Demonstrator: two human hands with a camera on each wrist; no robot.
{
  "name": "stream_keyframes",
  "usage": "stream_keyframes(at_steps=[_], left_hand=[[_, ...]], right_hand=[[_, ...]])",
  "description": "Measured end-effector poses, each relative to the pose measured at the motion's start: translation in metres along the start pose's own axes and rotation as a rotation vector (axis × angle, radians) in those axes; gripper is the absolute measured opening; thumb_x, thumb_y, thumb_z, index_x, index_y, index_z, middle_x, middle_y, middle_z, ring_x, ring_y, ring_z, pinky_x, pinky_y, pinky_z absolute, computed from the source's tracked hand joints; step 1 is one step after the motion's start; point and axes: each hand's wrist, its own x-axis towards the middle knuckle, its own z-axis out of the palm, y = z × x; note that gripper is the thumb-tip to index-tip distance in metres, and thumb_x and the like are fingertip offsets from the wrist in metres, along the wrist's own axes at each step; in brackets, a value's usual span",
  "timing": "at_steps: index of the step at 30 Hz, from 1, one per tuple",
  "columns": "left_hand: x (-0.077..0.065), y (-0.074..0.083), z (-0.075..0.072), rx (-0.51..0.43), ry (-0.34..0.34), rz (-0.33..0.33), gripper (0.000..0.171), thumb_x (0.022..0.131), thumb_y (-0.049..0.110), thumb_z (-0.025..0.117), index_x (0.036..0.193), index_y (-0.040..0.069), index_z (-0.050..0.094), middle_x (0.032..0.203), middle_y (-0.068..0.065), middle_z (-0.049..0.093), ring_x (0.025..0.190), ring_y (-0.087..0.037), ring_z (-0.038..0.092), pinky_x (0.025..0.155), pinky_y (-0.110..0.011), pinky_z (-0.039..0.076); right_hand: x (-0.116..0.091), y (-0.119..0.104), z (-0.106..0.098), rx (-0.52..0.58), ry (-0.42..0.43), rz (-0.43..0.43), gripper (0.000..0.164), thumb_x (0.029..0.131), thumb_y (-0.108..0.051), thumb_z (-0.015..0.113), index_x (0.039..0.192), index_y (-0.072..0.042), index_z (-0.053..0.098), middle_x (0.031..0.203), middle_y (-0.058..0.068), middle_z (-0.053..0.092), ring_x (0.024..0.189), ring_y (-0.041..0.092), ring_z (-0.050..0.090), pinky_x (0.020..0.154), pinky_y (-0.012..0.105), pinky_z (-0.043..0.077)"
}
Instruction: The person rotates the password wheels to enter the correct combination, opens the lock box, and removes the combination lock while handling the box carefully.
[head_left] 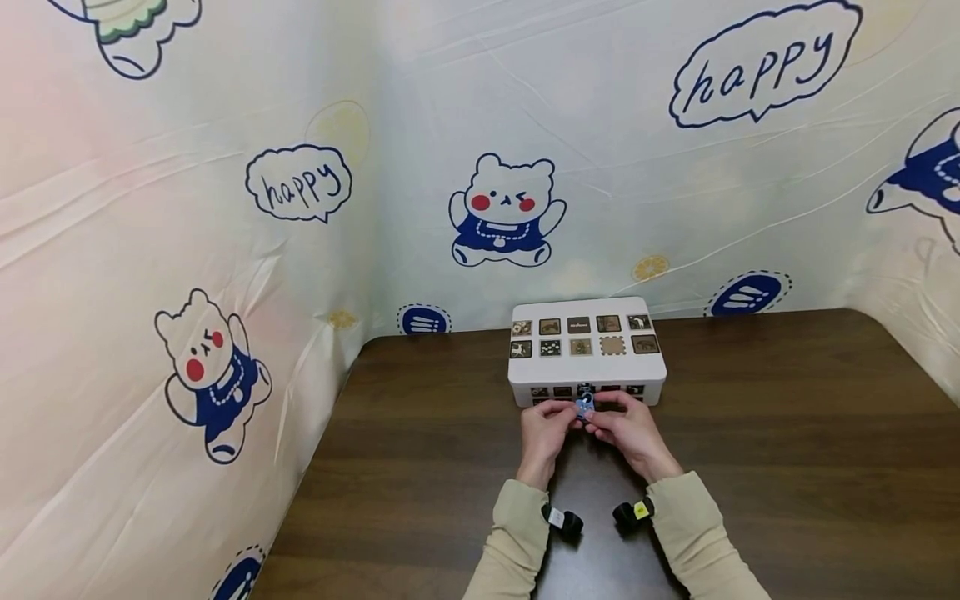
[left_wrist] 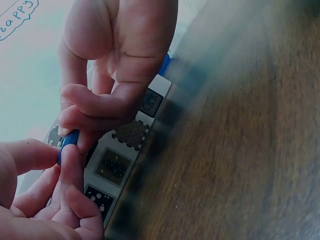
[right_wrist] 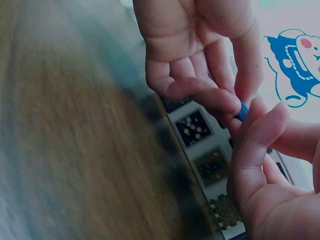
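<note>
Both hands meet at the front of a white box (head_left: 588, 325) with rows of small dark square pictures. Between the fingertips is a small, flat blue piece (head_left: 585, 406) with a lighter pattern. My left hand (head_left: 543, 435) pinches it from the left, and my right hand (head_left: 633, 437) pinches it from the right. In the left wrist view, only a blue edge of the piece (left_wrist: 69, 142) shows between the fingers; the right wrist view gives a smaller glimpse of that blue piece (right_wrist: 243, 111). Fingers hide the rest of it, so I cannot tell its kind.
The box stands at the back of a dark wooden table (head_left: 420, 467), close to a pale cloth (head_left: 405, 208) printed with bears and "happy" bubbles. A black strap device sits at each wrist, over the beige sleeves (head_left: 517, 533).
</note>
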Motion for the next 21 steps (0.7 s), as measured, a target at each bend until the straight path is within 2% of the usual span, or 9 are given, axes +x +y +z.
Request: stream_keyframes(at_steps=[3, 10, 18, 21], left_hand=[[0.001, 0.000, -0.002, 0.016, 0.005, 0.010, 0.011, 0.081, 0.006, 0.072, 0.087, -0.002, 0.075, 0.078, -0.012, 0.073, 0.060, -0.013, 0.067, 0.065, -0.032, 0.057], [0.001, 0.003, -0.002, 0.049, 0.003, 0.055, 0.010, 0.084, 0.006, 0.068, 0.089, -0.001, 0.075, 0.083, -0.011, 0.073, 0.058, -0.006, 0.063, 0.070, -0.038, 0.058], [0.002, 0.007, -0.005, 0.174, -0.004, 0.085, 0.011, 0.088, 0.008, 0.066, 0.090, 0.001, 0.074, 0.077, -0.007, 0.071, 0.058, -0.006, 0.060, 0.059, -0.022, 0.051], [0.002, 0.009, -0.005, 0.204, -0.016, 0.089, 0.011, 0.089, 0.008, 0.066, 0.091, 0.002, 0.074, 0.076, -0.007, 0.070, 0.059, -0.006, 0.060, 0.057, -0.020, 0.049]], right_hand=[[0.001, 0.003, 0.003, 0.019, 0.022, 0.009, 0.048, 0.088, 0.005, 0.061, 0.130, 0.008, 0.038, 0.075, -0.001, 0.070, 0.063, 0.004, 0.064, 0.057, 0.015, 0.051], [0.003, 0.004, 0.010, 0.056, 0.051, 0.020, 0.043, 0.088, 0.005, 0.062, 0.123, 0.005, 0.037, 0.070, -0.003, 0.068, 0.062, 0.004, 0.064, 0.057, 0.015, 0.051], [0.005, 0.004, 0.016, 0.087, 0.062, 0.030, 0.041, 0.087, 0.006, 0.062, 0.119, 0.004, 0.035, 0.072, -0.001, 0.068, 0.062, 0.005, 0.064, 0.057, 0.015, 0.051], [0.005, 0.004, 0.017, 0.086, 0.066, 0.040, 0.040, 0.088, 0.007, 0.061, 0.117, 0.003, 0.035, 0.075, 0.000, 0.067, 0.062, 0.005, 0.064, 0.057, 0.015, 0.051]])
